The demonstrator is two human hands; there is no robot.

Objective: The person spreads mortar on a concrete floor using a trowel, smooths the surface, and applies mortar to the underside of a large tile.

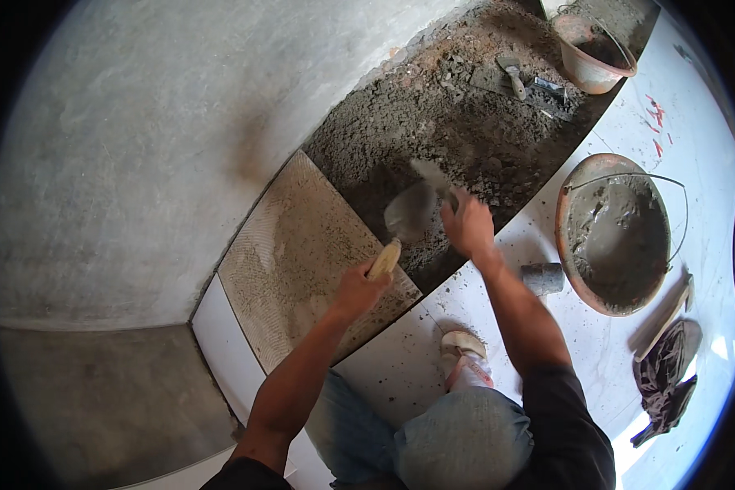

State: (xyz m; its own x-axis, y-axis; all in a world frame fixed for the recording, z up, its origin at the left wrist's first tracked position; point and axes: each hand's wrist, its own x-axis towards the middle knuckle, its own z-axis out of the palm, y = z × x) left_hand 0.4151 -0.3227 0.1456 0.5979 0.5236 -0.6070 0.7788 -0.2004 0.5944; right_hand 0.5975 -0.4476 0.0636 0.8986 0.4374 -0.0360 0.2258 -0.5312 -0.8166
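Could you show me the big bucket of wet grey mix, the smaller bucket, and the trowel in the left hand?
Pale-handled trowel [409,216], head view: on its blade.
Big bucket [563,224], head view: on its left rim.
Smaller bucket [584,70], head view: on its outer wall.

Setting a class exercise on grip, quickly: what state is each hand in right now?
Left hand: closed, holding a pale-handled tool.
Right hand: closed, holding a grey tool, which looks blurred.

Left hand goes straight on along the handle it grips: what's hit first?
Past its own trowel, the left hand would likely meet the blurred tool in the right hand. Depth is unclear; the line might pass above or below it.
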